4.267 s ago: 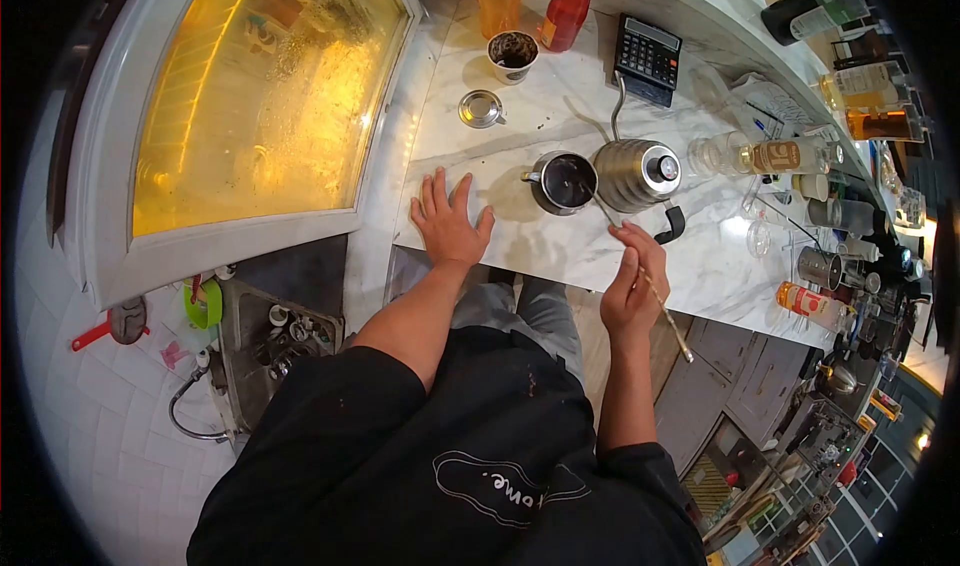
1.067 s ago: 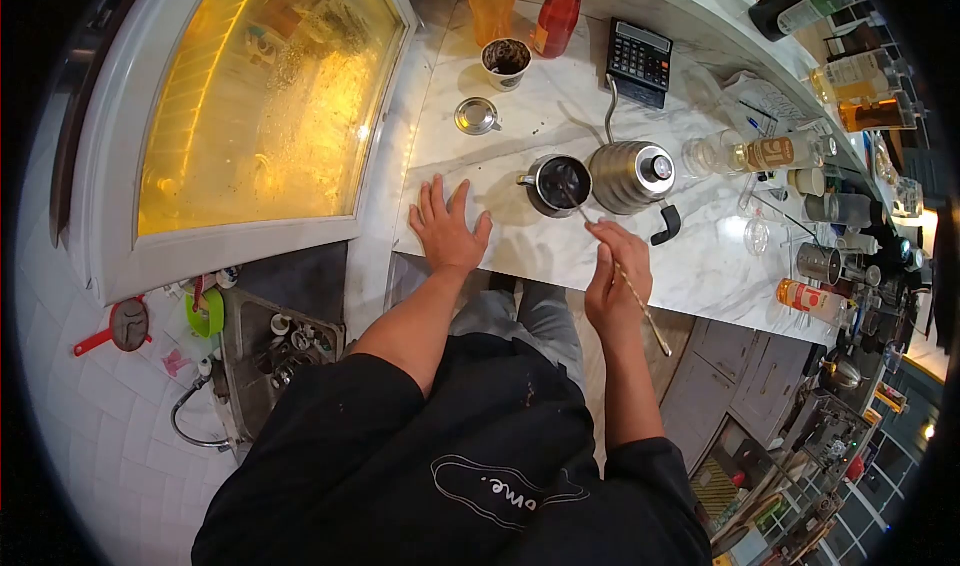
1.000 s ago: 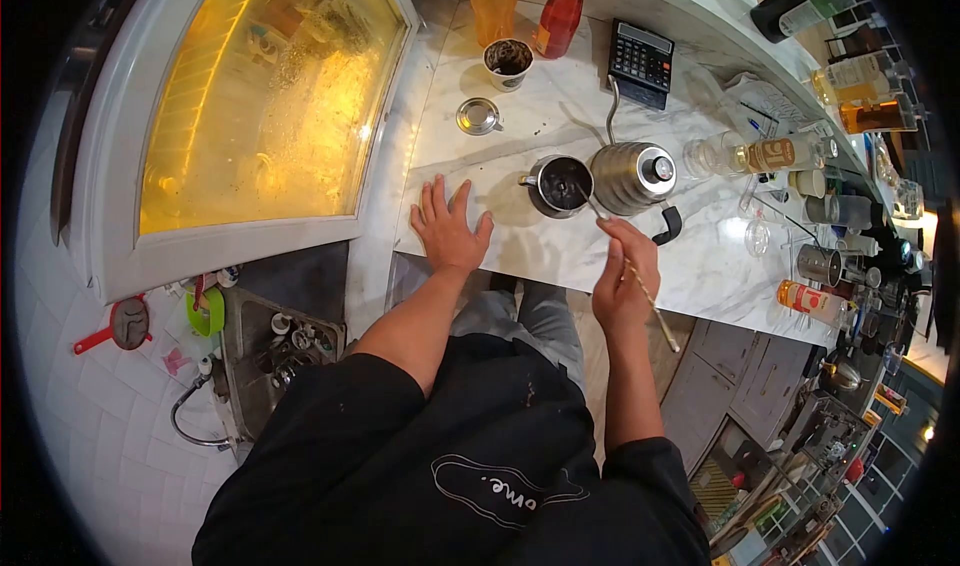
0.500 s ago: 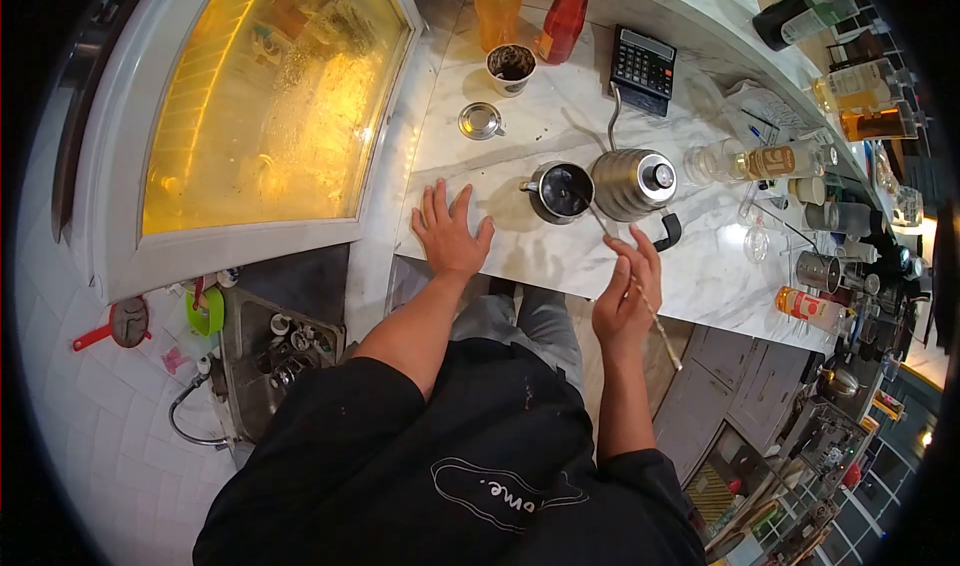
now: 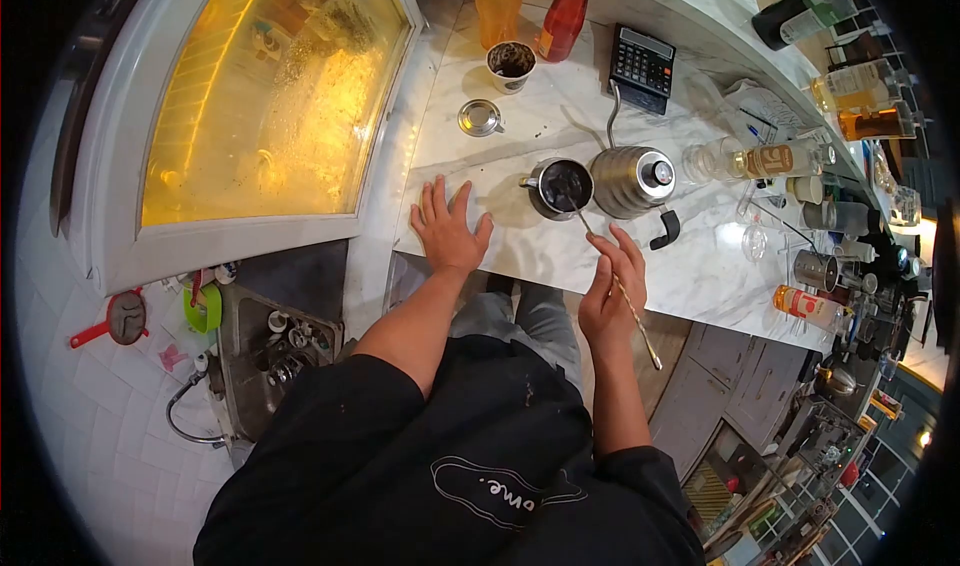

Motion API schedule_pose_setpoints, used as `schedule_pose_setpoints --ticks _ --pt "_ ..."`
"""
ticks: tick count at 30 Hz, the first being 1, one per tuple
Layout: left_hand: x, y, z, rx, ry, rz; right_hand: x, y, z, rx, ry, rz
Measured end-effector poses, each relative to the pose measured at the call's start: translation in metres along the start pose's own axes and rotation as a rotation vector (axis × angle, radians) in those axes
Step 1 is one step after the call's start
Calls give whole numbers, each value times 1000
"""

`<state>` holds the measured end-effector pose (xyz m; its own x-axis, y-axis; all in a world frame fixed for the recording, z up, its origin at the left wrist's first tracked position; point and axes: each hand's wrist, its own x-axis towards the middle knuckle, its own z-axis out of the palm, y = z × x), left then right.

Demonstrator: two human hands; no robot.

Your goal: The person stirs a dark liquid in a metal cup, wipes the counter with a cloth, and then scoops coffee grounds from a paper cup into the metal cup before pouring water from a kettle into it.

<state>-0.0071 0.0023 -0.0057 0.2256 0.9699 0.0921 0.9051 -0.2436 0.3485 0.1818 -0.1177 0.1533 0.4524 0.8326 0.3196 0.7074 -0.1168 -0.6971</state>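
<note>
Between the thumb and fingers of my right hand (image 5: 612,291) is a long twisted bar spoon (image 5: 630,311). Its far end dips into dark liquid in a steel cup (image 5: 541,206) on the marble counter. My left hand (image 5: 451,234) lies flat on the counter, fingers spread, left of the cup. Just right of the cup stands a steel gooseneck kettle (image 5: 625,188) with a black handle. Farther back are a small metal coffee filter (image 5: 480,118) and a paper cup (image 5: 511,72) with dark residue inside.
At the back stand an orange bottle (image 5: 497,11), a red bottle (image 5: 566,16) and a calculator (image 5: 641,69). Glass bottles (image 5: 770,161) and jars line the right side. A glass-front fridge door (image 5: 270,106) is at left, above a sink (image 5: 250,366) holding utensils.
My right hand has shifted slightly left and toward my body, and the bar spoon's angle is steeper. The left hand stays in place on the counter.
</note>
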Motion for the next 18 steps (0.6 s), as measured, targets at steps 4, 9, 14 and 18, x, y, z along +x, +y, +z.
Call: schedule_pose_setpoints --ticks 4,9,14,18 --pt "0 -2 4 0 4 -3 4 12 -2 7 52 45" --pt "0 -1 1 6 9 14 -3 4 -1 6 19 37" --pt "0 -1 3 17 10 7 6 13 0 54 30 40" --pt "0 -1 2 20 10 13 3 19 -7 57 48 52"
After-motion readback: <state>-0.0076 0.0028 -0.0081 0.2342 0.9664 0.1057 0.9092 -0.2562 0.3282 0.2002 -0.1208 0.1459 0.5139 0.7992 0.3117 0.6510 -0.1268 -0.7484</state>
